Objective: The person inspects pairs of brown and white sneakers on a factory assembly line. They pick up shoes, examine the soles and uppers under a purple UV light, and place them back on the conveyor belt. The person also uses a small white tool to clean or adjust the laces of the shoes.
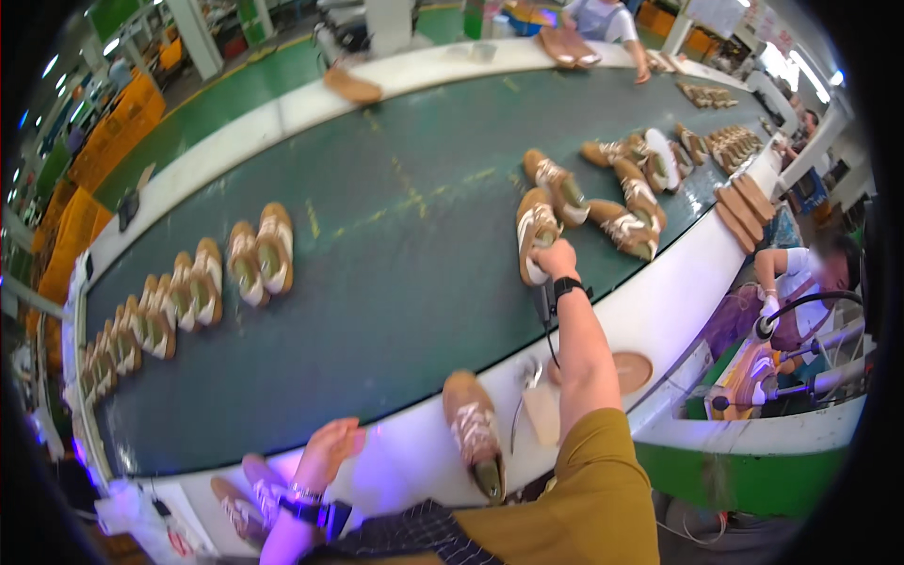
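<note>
My right hand [556, 258] reaches out over the green conveyor belt [377, 254]. Its fingers are closed on the heel opening of a tan sneaker [533, 220] with white laces, toe pointing away from me. Right beside that shoe lie another tan sneaker [557, 186] and a loose group of several more, some tilted or on their sides. Over the white near ledge, my left hand [330, 450] holds nothing, its fingers stretched out. Close to it a pair of sneakers [247, 504] rests on the ledge, partly hidden by my arm. A single sneaker [474, 433] stands between my arms.
Pairs of sneakers [261, 252] line the belt's left side. Brown soles [744, 209] lie on the right ledge, others [568, 45] on the far one. A co-worker [810, 292] sits at a machine on the right; another person [607, 24] stands across the belt.
</note>
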Tool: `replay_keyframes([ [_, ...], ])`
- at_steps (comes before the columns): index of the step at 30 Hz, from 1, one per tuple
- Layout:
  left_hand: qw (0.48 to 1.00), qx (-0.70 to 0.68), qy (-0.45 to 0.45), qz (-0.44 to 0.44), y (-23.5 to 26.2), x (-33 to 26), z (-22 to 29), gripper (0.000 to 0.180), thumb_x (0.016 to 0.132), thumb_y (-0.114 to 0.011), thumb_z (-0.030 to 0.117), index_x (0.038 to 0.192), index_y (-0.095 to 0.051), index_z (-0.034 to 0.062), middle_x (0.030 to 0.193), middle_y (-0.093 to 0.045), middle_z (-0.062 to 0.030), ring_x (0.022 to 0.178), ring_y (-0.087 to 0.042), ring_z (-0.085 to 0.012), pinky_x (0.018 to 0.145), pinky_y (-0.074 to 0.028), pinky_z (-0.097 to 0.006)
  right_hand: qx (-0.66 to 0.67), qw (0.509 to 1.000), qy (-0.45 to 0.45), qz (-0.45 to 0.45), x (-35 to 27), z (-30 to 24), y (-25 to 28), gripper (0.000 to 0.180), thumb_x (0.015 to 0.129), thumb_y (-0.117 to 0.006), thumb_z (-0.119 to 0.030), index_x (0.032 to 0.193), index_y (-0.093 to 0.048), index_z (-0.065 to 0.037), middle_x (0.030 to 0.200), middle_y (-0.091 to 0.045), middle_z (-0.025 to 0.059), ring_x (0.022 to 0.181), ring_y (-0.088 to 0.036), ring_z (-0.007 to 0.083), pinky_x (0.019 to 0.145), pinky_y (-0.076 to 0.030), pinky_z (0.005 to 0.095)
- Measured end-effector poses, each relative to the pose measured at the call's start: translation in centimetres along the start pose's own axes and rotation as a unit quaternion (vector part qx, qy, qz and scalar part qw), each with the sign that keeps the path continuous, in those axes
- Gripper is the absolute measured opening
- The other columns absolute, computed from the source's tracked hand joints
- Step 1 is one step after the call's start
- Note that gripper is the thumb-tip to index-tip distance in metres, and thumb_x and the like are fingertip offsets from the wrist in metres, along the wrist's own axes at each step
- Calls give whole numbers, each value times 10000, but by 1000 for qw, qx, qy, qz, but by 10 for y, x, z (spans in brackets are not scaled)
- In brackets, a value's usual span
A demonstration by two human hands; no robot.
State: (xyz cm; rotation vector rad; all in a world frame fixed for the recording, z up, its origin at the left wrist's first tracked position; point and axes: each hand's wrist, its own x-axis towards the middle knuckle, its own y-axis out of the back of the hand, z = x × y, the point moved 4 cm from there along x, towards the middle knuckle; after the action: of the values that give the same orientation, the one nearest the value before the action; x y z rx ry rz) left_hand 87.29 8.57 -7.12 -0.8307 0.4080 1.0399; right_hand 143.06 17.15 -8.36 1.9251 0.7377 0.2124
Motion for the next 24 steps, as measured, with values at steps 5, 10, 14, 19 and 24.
replay_keyframes([
  [5, 1000, 4, -8, -18, -14, -9, -4, 395, 896, -520, 237, 1204, -435, 5, 1087, -574, -179, 997, -573, -261, 886, -458, -399, 433, 877, -99, -185, -125, -38, -36, 414, 718, -676, -284, 996, -616, 17, 948, -656, 132, 798, -655, 272, 672, -535, 394],
  [10, 996, -77, -12, -47, -33, -35, 2, 482, 909, -516, 325, 1254, -371, 20, 1176, -499, -193, 1068, -527, -283, 914, -447, -423, 571, 643, -140, -491, -271, -86, -27, 352, 848, -591, -298, 1112, -557, -68, 1001, -627, 75, 843, -637, 198, 640, -552, 347],
  [14, 962, -239, -69, -113, -48, -58, 19, 563, 898, -508, 409, 1284, -362, 25, 1247, -463, -196, 1149, -481, -338, 970, -398, -508, 469, 651, -22, -596, -391, -108, -10, 373, 850, -612, -289, 1126, -548, -47, 1011, -621, 76, 892, -618, 169, 725, -528, 296],
  [19, 927, -321, -111, -156, 6, -83, -13, 570, 922, -450, 380, 1334, -327, 5, 1250, -471, -190, 1129, -497, -355, 962, -418, -500, 305, 841, 303, -328, -421, -87, 24, 599, 717, -740, -272, 1168, -494, 35, 1107, -566, 143, 988, -568, 232, 858, -449, 325],
  [24, 913, -311, -172, -201, 29, -147, -21, 718, 842, -536, 458, 1339, -301, -4, 1258, -456, -197, 1137, -489, -349, 957, -423, -475, 144, 950, 228, -159, -387, -3, 23, 669, 583, -774, -274, 1101, -492, 41, 962, -611, 197, 879, -615, 309, 782, -484, 384],
])
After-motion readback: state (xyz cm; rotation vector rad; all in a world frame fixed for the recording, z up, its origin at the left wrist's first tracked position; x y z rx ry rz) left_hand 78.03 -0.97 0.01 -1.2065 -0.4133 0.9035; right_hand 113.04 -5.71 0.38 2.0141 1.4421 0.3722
